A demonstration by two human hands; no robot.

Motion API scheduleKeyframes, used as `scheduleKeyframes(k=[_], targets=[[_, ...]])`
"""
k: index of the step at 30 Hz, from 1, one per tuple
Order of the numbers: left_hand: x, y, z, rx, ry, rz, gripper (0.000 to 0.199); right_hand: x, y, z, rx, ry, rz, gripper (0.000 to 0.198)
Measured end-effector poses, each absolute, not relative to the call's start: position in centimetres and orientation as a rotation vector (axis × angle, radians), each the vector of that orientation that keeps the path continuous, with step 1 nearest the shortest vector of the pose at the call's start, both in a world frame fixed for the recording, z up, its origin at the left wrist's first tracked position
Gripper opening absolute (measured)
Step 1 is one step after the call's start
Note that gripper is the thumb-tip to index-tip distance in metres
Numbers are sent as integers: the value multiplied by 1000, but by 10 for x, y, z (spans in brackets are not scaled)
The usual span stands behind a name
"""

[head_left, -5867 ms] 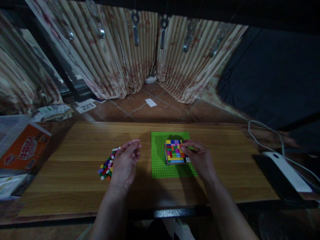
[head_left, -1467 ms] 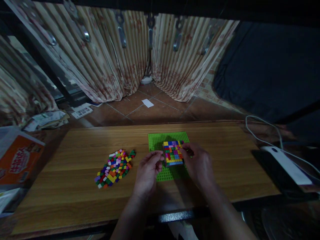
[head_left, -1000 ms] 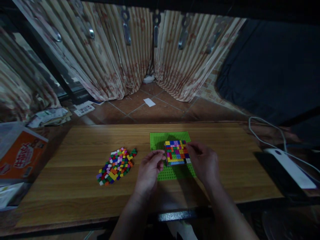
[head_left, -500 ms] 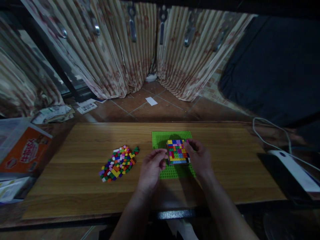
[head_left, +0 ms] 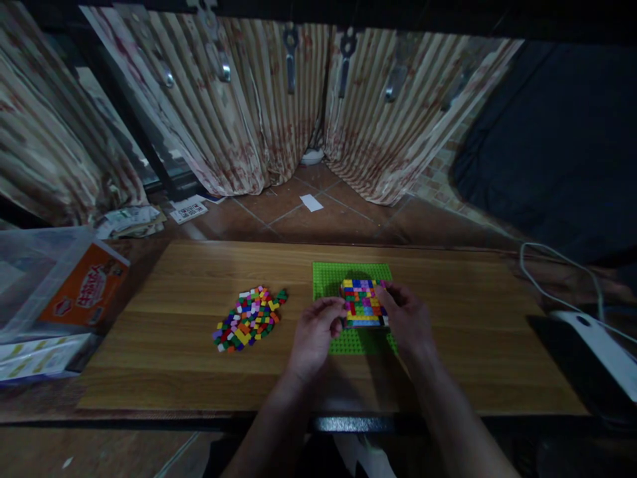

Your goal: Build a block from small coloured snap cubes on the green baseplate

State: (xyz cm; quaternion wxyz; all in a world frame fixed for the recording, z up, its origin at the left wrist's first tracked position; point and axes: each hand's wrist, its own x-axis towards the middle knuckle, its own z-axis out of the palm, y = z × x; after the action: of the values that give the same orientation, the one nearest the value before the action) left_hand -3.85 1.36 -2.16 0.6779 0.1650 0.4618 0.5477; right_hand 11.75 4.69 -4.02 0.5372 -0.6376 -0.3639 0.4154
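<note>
A block of many-coloured toy bricks sits over a green studded baseplate. At the block's left edge is my left hand, its thumb and forefinger pinched together. Whatever may be between those fingertips is too small to make out. My right hand grips the block's right side, thumb on the top near the far corner and the other fingers partly hidden behind. Left of the baseplate, a heap of loose toy bricks in mixed colours is spread on the wooden table.
A clear plastic bin with an orange label stands beyond the table's left end. To the right lie a black-and-white device and a white cable. Striped curtains hang behind, and papers lie on the floor.
The whole view has shifted, so the table and hands appear slightly farther right. My left fingertips have come closer against the block's left edge. The right hand keeps its place on the block.
</note>
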Motion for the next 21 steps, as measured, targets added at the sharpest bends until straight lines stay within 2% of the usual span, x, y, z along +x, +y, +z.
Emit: scheduleKeyframes(k=[2, 5, 8, 12, 16, 21], targets=[[-40, 13, -20, 364, 1038, 1235, 19, 119, 47, -37, -1498, -779, 994, 42], [-43, 13, -18, 352, 1045, 1238, 20, 119, 47, -31, -1501, -702, 801, 37], [-45, 13, -15, 327, 1048, 1258, 21, 111, 44, -23, -1488, -808, 529, 32], [-54, 15, -10, 268, 1047, 1371, 23, 85, 27, -13, -1336, -1036, 343, 25], [-75, 18, -4, 165, 1038, 1527, 20, 53, 4, -10, -1183, -1391, 342, 13], [-113, 21, 3, 28, 1054, 1774, 8, 16, -3, -23, -1117, -1841, 549, 23]])
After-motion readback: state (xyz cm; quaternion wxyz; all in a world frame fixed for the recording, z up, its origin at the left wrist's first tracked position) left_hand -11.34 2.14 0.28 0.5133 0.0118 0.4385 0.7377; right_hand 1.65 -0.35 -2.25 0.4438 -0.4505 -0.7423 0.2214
